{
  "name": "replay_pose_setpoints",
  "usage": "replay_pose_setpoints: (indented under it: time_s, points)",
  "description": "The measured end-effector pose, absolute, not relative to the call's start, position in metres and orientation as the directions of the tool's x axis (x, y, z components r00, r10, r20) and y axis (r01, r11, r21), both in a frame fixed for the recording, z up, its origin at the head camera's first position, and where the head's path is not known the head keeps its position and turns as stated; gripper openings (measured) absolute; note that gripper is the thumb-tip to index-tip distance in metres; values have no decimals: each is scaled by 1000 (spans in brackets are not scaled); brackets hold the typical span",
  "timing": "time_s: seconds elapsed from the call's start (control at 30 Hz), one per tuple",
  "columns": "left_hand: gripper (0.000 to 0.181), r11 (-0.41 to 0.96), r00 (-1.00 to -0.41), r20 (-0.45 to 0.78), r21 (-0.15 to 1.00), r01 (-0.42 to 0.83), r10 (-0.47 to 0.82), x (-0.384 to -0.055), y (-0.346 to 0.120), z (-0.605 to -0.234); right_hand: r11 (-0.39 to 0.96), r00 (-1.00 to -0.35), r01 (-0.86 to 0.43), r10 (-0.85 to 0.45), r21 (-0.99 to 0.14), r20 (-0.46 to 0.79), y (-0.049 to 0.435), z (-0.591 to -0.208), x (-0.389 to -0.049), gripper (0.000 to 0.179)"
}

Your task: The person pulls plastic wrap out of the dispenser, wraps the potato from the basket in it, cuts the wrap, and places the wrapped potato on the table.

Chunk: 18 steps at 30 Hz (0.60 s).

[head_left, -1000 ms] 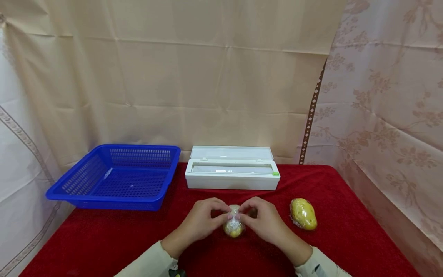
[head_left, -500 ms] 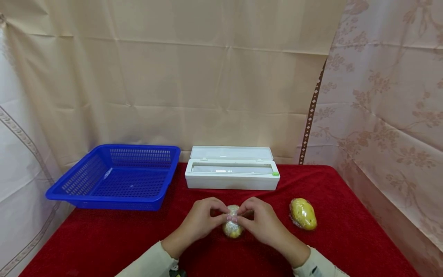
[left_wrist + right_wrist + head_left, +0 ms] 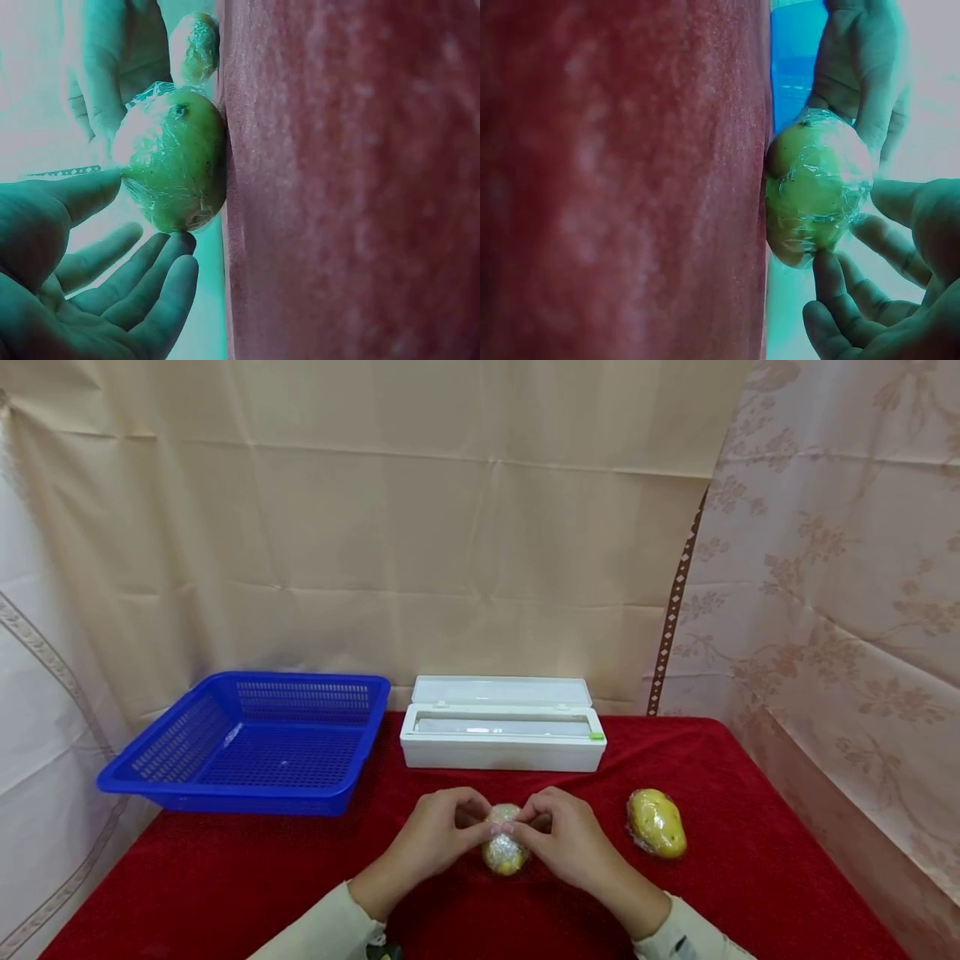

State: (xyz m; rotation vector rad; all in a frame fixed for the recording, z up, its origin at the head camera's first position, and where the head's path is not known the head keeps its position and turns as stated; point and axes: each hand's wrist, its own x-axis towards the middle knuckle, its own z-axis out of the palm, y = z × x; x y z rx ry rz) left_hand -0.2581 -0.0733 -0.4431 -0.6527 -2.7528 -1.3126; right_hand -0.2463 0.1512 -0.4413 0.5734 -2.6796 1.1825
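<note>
A potato (image 3: 505, 860) wrapped in clear cling film sits on the red cloth, between both hands. My left hand (image 3: 431, 835) holds it from the left, thumb on top and fingertips at its side. From the right, my right hand (image 3: 573, 843) does the same, and the two thumb tips meet over the film. Crinkled film covers the potato (image 3: 176, 161) in the left wrist view. Layers of wrap also show on the potato (image 3: 814, 187) in the right wrist view, which rests against the cloth.
To the right lies a second film-wrapped potato (image 3: 657, 825). Behind the hands stands a white cling film dispenser (image 3: 502, 755), its lid raised and a green slider at the right end. A blue plastic basket (image 3: 247, 802) is at the back left. Curtains hang behind the red-covered table (image 3: 225, 877).
The thumbs have drawn together over the top of the potato, which has shifted very slightly left. The other potato, basket and dispenser stay where they were.
</note>
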Motion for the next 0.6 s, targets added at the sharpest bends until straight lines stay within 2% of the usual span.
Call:
replay_pose_setpoints:
  time_s: [0.17,0.27,0.5,0.6]
  points:
    - [29,584,-932,130,748,316,338,-259,-73,-443,608,-920,-392,-260,-690,294,150,-440,-246,19]
    - [35,545,-933,70,795,266,354,-258,-73,-444,605,-926,-378,-248,-701,285,150,-441,-247,18]
    - [57,315,-903,-149,949,-17,403,-258,-75,-448,590,-949,-315,-218,-743,229,151,-440,-248,19]
    - [55,229,-877,-217,965,-127,429,-257,-75,-446,601,-940,-340,-220,-723,259,152,-438,-247,17]
